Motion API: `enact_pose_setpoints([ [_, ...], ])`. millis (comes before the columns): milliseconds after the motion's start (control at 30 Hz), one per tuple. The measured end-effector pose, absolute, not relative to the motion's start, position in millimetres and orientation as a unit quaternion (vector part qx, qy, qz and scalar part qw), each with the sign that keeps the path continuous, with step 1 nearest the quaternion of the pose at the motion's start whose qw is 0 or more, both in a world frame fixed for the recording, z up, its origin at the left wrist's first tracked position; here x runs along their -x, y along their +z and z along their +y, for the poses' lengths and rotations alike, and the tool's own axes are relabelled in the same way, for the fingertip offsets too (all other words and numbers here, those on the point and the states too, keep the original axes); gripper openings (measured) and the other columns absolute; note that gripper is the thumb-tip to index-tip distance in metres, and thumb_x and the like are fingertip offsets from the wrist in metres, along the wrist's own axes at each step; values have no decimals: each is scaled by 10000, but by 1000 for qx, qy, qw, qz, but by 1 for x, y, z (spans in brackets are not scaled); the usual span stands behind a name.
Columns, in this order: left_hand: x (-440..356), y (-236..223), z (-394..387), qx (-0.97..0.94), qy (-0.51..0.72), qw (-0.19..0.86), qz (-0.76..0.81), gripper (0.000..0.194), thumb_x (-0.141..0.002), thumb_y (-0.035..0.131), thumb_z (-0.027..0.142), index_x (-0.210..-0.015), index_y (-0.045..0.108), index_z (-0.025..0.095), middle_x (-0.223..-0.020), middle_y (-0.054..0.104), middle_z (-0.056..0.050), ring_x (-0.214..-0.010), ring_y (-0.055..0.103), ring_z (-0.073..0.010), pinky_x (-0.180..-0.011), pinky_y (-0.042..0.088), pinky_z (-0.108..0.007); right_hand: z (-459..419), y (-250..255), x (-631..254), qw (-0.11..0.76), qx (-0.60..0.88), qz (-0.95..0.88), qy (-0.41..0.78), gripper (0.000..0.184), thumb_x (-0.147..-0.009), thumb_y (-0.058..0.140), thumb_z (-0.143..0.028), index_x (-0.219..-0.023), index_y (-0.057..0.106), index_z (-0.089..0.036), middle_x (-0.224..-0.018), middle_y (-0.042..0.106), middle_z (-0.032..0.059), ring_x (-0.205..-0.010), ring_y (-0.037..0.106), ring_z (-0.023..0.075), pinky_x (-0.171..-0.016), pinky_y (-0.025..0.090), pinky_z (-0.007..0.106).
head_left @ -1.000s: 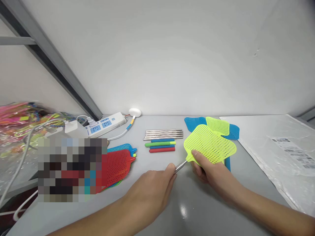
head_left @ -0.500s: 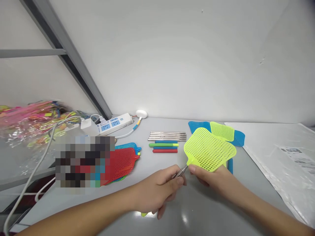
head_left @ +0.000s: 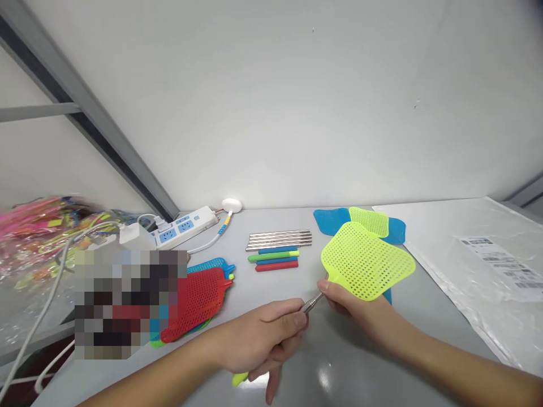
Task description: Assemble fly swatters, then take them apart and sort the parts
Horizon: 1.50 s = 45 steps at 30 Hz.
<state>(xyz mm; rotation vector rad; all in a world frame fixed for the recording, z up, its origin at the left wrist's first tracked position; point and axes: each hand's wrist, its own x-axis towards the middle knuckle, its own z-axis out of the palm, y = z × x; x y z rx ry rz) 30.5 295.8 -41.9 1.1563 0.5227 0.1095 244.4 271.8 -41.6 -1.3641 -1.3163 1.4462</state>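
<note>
Swatter (head_left: 368, 260) held above the counter (head_left: 254, 285), tilted up to the right, seen from my distant post. Left to right: power strip (head_left: 184, 225); stack of heads (head_left: 197, 302), red on top; rods (head_left: 278, 239) laid side by side behind grips (head_left: 277, 265). Grouped by kind, I take it, so each part is quick to find. Left hand (head_left: 263, 333): thumb and fingers pinched on the shaft (head_left: 313, 303), lower fingers loose, grip end (head_left: 240, 379) poking out below; probably so the shaft can be twisted or pushed. Right hand (head_left: 358, 311): thumb closed on the neck (head_left: 335, 277), other fingers mostly hidden; likely steadying the swatter. Beyond it, blue and lime swatters (head_left: 333, 220) overlap, set aside, I'd guess; package (head_left: 487, 277) far right. Against half a second ago: right thumb now covers the neck's lower end, bare then; more grip end shows below the left hand.
</note>
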Motion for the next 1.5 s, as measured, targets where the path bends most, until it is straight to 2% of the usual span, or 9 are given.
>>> enact_pose_setpoints([
  [200,-26,-39,300,-482,41,852,200,263,-1004,348,410,-841,412,213,-494,310,108,-298,295,-54,-385,475,-224,283,-39,-258,460,517,-485,535,436,-859,599,-452,-570,368,-221,-555,317,-55,-517,286,112,-505,234,281],
  [433,-23,-39,306,-451,64,869,193,274,-996,376,410,-821,426,205,-490,304,109,-295,255,-46,-388,483,-240,317,-21,-295,568,517,-407,494,401,-836,582,-280,-544,312,-232,-543,233,-55,-508,225,115,-483,198,299],
  [567,-25,-43,302,-450,77,867,200,295,-986,401,433,-803,422,203,-486,315,110,-304,273,-46,-392,477,-228,322,-26,-298,589,503,-417,476,390,-853,604,-332,-574,353,-227,-557,246,-58,-503,230,109,-478,195,297],
  [667,-28,-48,298,-452,88,864,203,307,-985,403,439,-793,421,201,-491,329,109,-303,282,-44,-394,469,-222,316,-36,-288,552,496,-454,493,414,-870,598,-450,-604,374,-225,-559,258,-64,-500,230,103,-475,191,288],
  [767,-31,-50,296,-456,100,857,220,330,-977,409,468,-786,422,199,-502,355,108,-303,281,-38,-401,466,-224,305,-45,-273,444,488,-523,540,410,-850,608,-520,-639,432,-216,-559,287,-67,-504,256,97,-479,191,276],
  [867,-33,-48,294,-465,93,850,230,337,-975,407,479,-785,425,201,-497,358,108,-303,279,-40,-414,464,-224,295,-48,-262,360,478,-559,574,489,-897,499,-571,-579,433,-205,-531,285,-61,-489,248,94,-478,180,283],
  [967,-34,-45,294,-471,87,844,243,317,-988,386,451,-789,425,207,-487,321,112,-304,243,-44,-409,447,-214,292,-45,-259,351,477,-585,554,548,-932,414,-571,-524,415,-205,-514,267,-50,-492,247,104,-486,178,296],
  [1267,-27,-32,301,-483,75,836,248,355,-970,381,519,-773,401,223,-503,255,109,-364,136,-59,-376,391,-196,309,-37,-280,425,468,-623,460,530,-938,425,-482,-491,341,-211,-533,317,-28,-521,275,122,-516,204,307],
  [1500,-25,-33,303,-493,64,830,252,349,-986,332,503,-774,380,230,-504,261,108,-357,131,-62,-386,385,-197,345,-22,-331,614,441,-483,442,439,-858,507,-273,-449,356,-220,-465,274,-40,-466,253,112,-484,186,310],
])
